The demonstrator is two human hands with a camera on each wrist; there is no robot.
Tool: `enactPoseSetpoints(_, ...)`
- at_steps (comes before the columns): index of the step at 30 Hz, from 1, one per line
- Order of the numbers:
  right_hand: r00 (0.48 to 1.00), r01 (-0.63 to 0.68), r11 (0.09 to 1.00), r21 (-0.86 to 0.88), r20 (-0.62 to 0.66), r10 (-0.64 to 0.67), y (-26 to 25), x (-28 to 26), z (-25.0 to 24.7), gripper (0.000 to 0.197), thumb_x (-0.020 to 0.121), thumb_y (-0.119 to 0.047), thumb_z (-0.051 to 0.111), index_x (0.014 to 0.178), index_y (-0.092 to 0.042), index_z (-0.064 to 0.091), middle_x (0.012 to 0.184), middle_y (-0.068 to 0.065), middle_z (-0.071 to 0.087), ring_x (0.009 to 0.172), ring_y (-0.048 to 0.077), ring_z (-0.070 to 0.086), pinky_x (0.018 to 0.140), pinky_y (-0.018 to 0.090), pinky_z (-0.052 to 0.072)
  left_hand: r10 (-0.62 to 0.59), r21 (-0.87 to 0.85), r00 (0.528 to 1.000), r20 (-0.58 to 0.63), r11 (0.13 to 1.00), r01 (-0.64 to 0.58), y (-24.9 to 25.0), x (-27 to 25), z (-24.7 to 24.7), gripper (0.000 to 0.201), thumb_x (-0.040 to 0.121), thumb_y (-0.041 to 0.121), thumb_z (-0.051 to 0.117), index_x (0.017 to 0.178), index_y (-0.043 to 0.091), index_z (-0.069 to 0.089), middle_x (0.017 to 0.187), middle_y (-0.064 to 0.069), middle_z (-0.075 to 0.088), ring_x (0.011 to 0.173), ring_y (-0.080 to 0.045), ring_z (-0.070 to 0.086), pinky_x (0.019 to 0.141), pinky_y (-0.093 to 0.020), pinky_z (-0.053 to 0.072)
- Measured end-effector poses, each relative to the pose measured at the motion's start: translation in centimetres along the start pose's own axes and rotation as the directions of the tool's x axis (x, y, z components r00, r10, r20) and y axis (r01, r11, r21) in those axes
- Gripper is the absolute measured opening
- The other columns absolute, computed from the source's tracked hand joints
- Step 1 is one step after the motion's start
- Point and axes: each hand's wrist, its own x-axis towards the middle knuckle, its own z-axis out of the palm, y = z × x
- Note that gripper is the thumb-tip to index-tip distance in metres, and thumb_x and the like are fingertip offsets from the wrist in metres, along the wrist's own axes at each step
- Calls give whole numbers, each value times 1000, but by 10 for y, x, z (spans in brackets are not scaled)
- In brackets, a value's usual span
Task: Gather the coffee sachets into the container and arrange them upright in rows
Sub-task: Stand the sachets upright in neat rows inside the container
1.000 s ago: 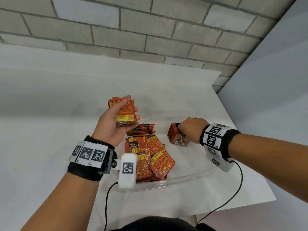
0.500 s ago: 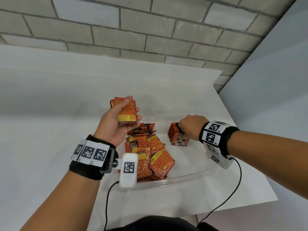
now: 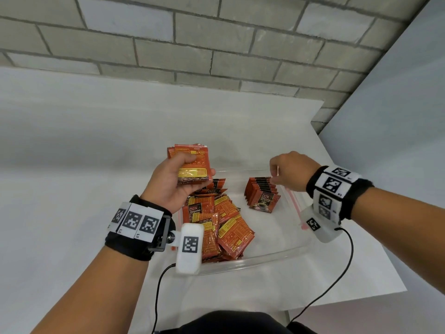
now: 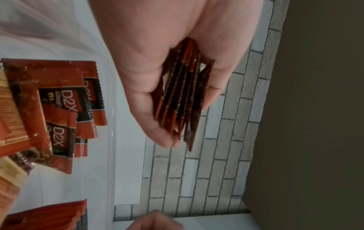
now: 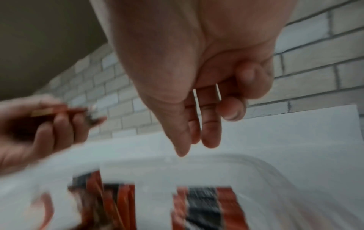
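Observation:
My left hand (image 3: 183, 179) grips a stack of orange coffee sachets (image 3: 192, 162) above the left end of the clear plastic container (image 3: 255, 261). The left wrist view shows that stack (image 4: 181, 99) edge-on, between thumb and fingers. A short row of upright sachets (image 3: 262, 195) stands at the container's far right. Just above it hovers my right hand (image 3: 279, 172), fingers loosely curled and empty, as the right wrist view shows the hand (image 5: 199, 132). A loose pile of sachets (image 3: 221, 227) lies flat in the container's left half.
The container sits on a white table (image 3: 72, 189) near its front right corner. A grey brick wall (image 3: 216, 44) runs behind and a pale wall (image 3: 397, 141) stands at the right. Cables (image 3: 337, 285) hang from both wrist cameras over the table's front edge.
My right hand let go of the upright row and lifted off it. My left hand kept its stack and barely moved.

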Motion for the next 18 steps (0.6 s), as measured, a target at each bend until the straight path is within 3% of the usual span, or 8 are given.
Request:
enactPoseSetpoints(4, 987, 76, 919, 386, -159, -16, -2, -16, -17, 12, 87, -33, 66, 89, -22, 63, 87, -4, 62, 74, 9, 56, 61, 19, 39, -26, 54, 995, 93, 998, 21, -3, -2, 11, 31, 78, 9, 60, 109, 8, 58, 90, -11, 68, 77, -23, 69, 67, -37, 59)
enactPoseSetpoints(6, 979, 137, 811, 568, -200, -25, -11, -27, -21, 14, 86, -36, 66, 94, -26, 62, 86, -8, 62, 67, 4, 55, 59, 17, 40, -49, 92, 987, 151, 995, 35, -6, -4, 19, 35, 72, 11, 62, 107, 8, 60, 87, -10, 70, 75, -22, 70, 67, -36, 59)
enactPoseSetpoints(8, 978, 187, 703, 686, -200, -66, -23, -38, -19, 17, 84, -38, 66, 99, -32, 60, 87, -9, 63, 67, 7, 56, 60, 19, 43, -78, 117, 976, 205, 992, 54, -10, -6, 28, 37, 73, 10, 62, 110, 8, 61, 85, -10, 71, 74, -22, 70, 65, -36, 59)
enactPoseSetpoints(11, 972, 234, 589, 774, -202, -122, -37, -47, -10, 24, 81, -38, 68, 102, -35, 57, 89, -2, 67, 72, 19, 61, 71, 36, 50, -113, 172, 959, 258, 983, 70, -19, -8, 40, 39, 73, 10, 64, 112, 11, 62, 91, -11, 72, 76, -23, 70, 65, -36, 58)
enactPoseSetpoints(13, 970, 239, 540, 807, -219, -102, -40, -47, -5, 26, 79, -33, 71, 101, -34, 58, 88, 0, 69, 75, 23, 65, 75, 40, 52, -144, 194, 953, 266, 977, 93, -24, -9, 45, 38, 74, 11, 63, 112, 14, 62, 93, -11, 71, 76, -24, 70, 62, -35, 58)
enactPoseSetpoints(15, 971, 237, 476, 847, -223, -85, -39, -47, -3, 26, 79, -24, 73, 99, -32, 59, 85, 1, 69, 74, 24, 66, 69, 37, 53, -177, 196, 949, 261, 972, 128, -28, -10, 47, 34, 76, 16, 64, 110, 15, 63, 95, -12, 70, 77, -24, 70, 59, -35, 58)
enactPoseSetpoints(18, 974, 225, 414, 882, -219, -63, -35, -48, 1, 27, 79, -14, 74, 97, -29, 60, 77, -1, 64, 67, 16, 63, 59, 23, 48, -212, 198, 943, 254, 966, 164, -31, -11, 46, 32, 77, 33, 65, 104, 16, 66, 96, -11, 70, 83, -25, 69, 64, -35, 58)
